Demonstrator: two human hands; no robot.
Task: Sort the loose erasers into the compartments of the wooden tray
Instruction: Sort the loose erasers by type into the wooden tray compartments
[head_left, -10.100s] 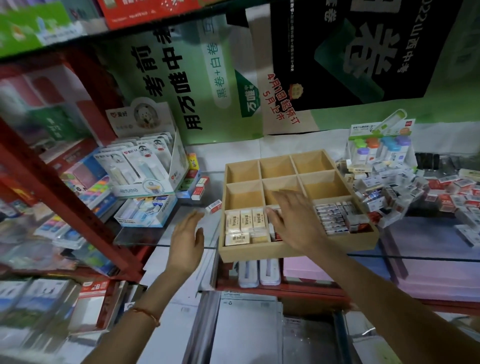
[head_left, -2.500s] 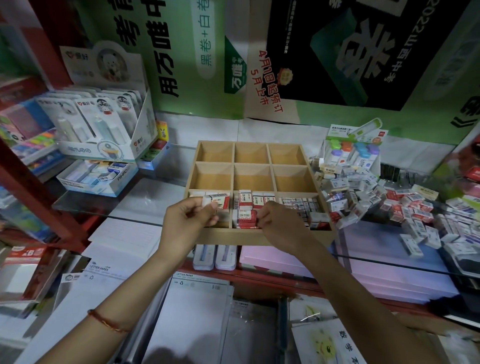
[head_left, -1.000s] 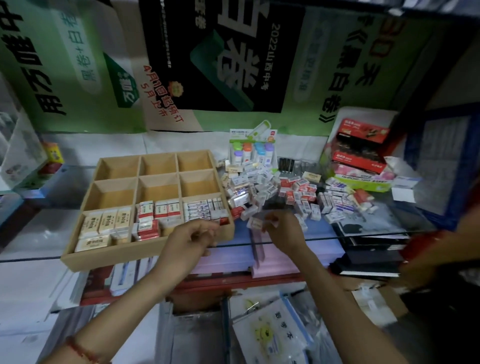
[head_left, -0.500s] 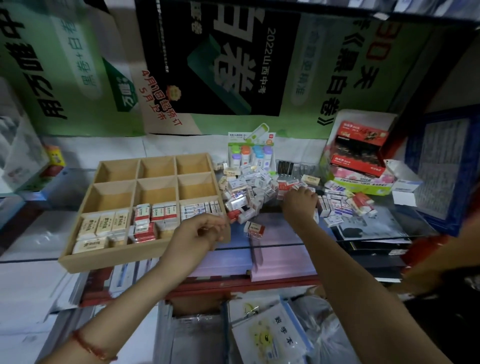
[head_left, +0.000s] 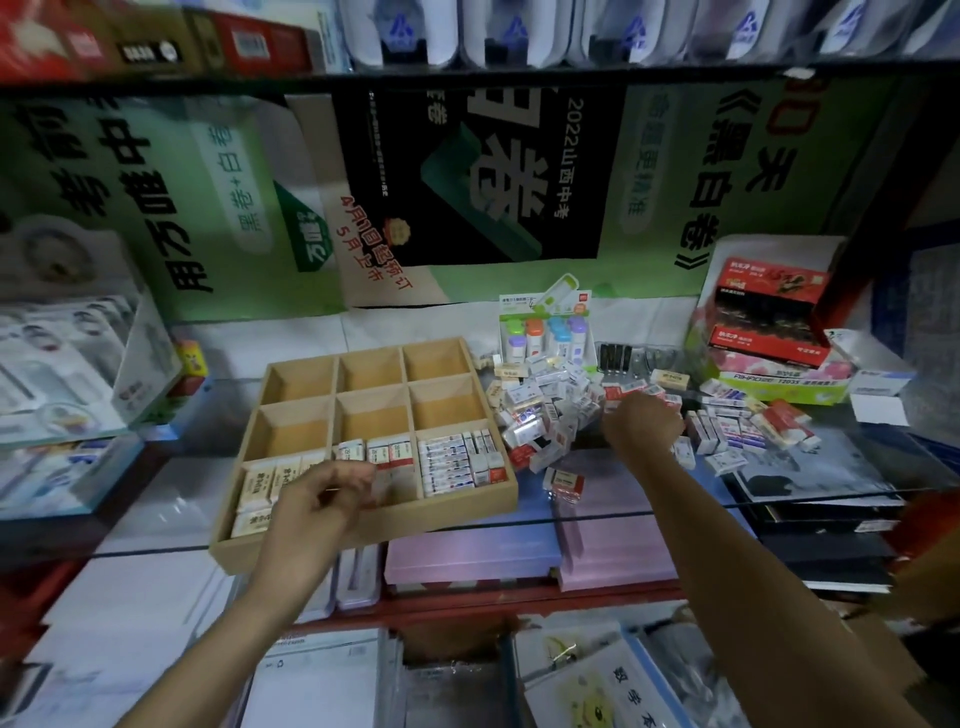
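**Tray and eraser heap**

The desk (head_left: 156, 499) carries the wooden tray (head_left: 441, 512), only its front row filled. Just right lie the loose erasers (head_left: 540, 410); the right hand (head_left: 641, 426) reaches in, fingers hidden. The left hand (head_left: 322, 499) hovers curled over the tray's front; contents unclear.

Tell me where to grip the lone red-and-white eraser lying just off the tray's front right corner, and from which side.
Come from above and pinch the lone eraser across its two long sides with thumb and fingers. It seems to lie on its broad face on the glass shelf, apart from the pile, so those sides look free. The right hand is nearest.
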